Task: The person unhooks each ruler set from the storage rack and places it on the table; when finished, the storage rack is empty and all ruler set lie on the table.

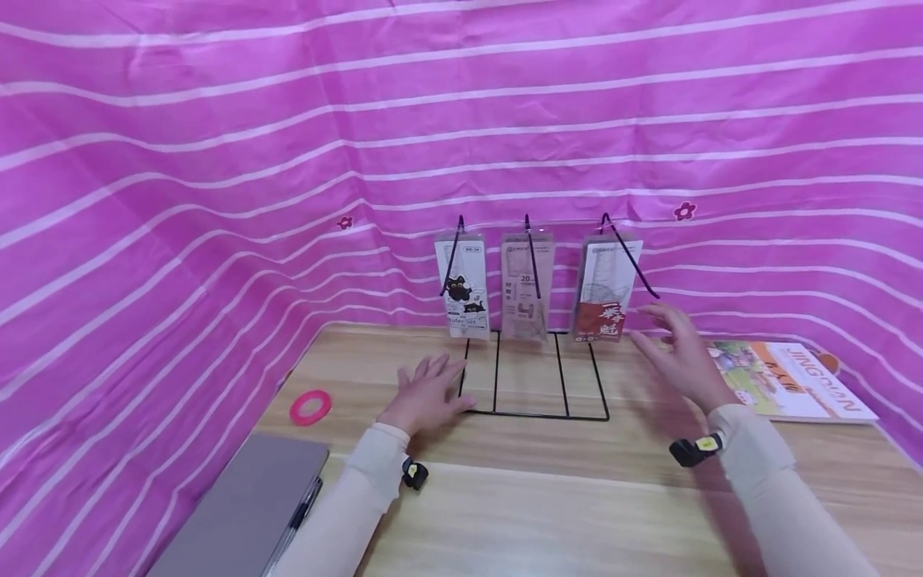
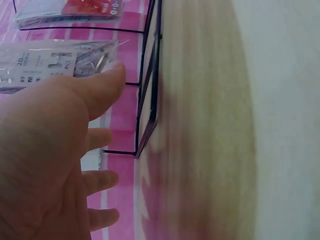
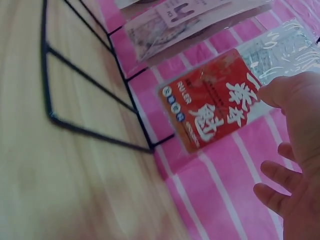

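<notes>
A black wire display rack (image 1: 537,415) stands on the table, with three packets hanging from its hooks. On the left is a white ruler set packet (image 1: 465,308) with black cats. The middle packet (image 1: 525,284) is pinkish, and the right ruler packet (image 1: 602,316) is white and red. My left hand (image 1: 425,394) is beside the rack's front left corner, fingers spread, holding nothing. Close to the right packet's edge is my right hand (image 1: 681,357), thumb and fingers extended apart. In the right wrist view its thumb overlaps the red packet (image 3: 210,105); whether they touch I cannot tell.
A pink ring (image 1: 311,408) lies at the table's left. Nearer on that side are a grey laptop-like slab (image 1: 245,497) and a pen (image 1: 303,506). At the right lies a colourful book (image 1: 800,381). Pink striped cloth (image 1: 505,96) hangs behind and at the sides.
</notes>
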A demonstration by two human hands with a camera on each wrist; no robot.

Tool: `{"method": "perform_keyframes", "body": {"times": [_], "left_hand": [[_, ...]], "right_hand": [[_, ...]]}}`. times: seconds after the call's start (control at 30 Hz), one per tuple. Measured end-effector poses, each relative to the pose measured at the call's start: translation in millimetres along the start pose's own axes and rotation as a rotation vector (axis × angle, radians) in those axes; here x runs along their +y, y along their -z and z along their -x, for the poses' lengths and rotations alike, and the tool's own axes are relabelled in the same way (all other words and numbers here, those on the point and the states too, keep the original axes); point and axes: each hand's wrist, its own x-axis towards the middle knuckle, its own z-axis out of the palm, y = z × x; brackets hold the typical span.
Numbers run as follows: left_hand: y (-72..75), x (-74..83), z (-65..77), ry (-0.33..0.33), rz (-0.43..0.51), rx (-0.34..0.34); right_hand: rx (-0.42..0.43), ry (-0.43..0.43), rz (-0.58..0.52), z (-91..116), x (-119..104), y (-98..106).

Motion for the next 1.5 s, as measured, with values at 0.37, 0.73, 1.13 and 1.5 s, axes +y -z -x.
{"method": "perform_keyframes", "body": {"times": [0.37,0.73,1.13,1.5], "left_hand": [[-5.2,-4.8,0.2,0.006,-0.013,-0.088],[-2.2,-6.1,0.7,0.017,0.007,-0.086],[-4.2,-4.5,0.2,0.007,0.035,-0.066],[-4.0,-5.9,-0.1,-0.030,0.015,-0.065]], "right_hand": [[0.050,-0.042,-0.122,-29.6,-10.7,-20.6],[0.172,-0.018,-0.198,-32.9,-23.0,-36.4],[0.169,0.008,-0.045,9.8,-36.6,-10.8],[0.111,0.065,0.003,79.7,-61.2,26.7]]}}
